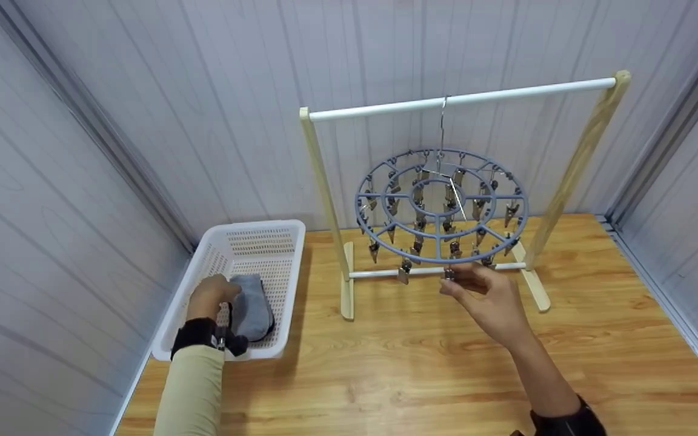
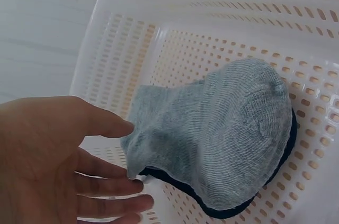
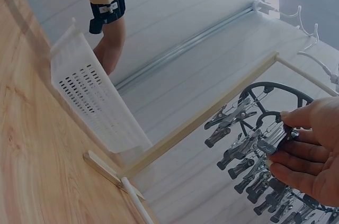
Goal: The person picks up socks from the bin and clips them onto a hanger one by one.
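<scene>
Inside the white basket, my left hand is at one end of a folded grey sock. The left wrist view has the thumb of the left hand touching the cuff edge of the grey sock, with the other fingers extended below; dark fabric shows under the sock. My right hand pinches a metal clip at the front of the round grey hanger. In the right wrist view, thumb and fingers of the right hand hold the clip from both sides.
The hanger hooks onto the white bar of a stand with wooden posts. Many metal clips dangle from its rings, one left of my right hand. The basket stands left of the stand on the wooden table, near the panelled walls.
</scene>
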The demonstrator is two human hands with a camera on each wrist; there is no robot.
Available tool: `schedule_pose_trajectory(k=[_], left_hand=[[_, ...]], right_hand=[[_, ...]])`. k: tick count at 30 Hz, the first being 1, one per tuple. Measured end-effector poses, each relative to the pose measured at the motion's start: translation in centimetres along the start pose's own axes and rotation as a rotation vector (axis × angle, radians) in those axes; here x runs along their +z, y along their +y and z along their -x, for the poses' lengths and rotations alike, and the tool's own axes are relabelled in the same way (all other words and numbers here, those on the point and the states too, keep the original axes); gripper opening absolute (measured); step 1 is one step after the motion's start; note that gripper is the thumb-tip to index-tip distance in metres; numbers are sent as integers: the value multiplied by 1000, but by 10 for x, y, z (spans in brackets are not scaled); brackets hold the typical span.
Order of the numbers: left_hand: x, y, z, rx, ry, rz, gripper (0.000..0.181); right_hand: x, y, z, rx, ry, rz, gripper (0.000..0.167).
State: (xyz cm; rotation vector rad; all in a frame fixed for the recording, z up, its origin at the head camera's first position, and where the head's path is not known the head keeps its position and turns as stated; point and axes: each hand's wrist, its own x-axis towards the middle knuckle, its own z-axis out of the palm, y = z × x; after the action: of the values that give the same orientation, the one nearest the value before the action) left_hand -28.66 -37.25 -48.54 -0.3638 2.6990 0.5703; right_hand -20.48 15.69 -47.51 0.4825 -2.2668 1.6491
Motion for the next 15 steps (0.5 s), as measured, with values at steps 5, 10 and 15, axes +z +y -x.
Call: schedule_pose_trajectory(k=[5, 10, 15], left_hand=[[1, -1, 1, -15, 78, 10, 45], [0, 3, 2, -14, 125, 77, 59], [-1, 6, 1, -50, 88, 224, 62]], right_hand=[[-1, 1, 0, 1, 0, -1, 27], [-2, 1, 0, 5, 1, -20, 28], [-4, 1, 0, 6, 0, -28, 28]])
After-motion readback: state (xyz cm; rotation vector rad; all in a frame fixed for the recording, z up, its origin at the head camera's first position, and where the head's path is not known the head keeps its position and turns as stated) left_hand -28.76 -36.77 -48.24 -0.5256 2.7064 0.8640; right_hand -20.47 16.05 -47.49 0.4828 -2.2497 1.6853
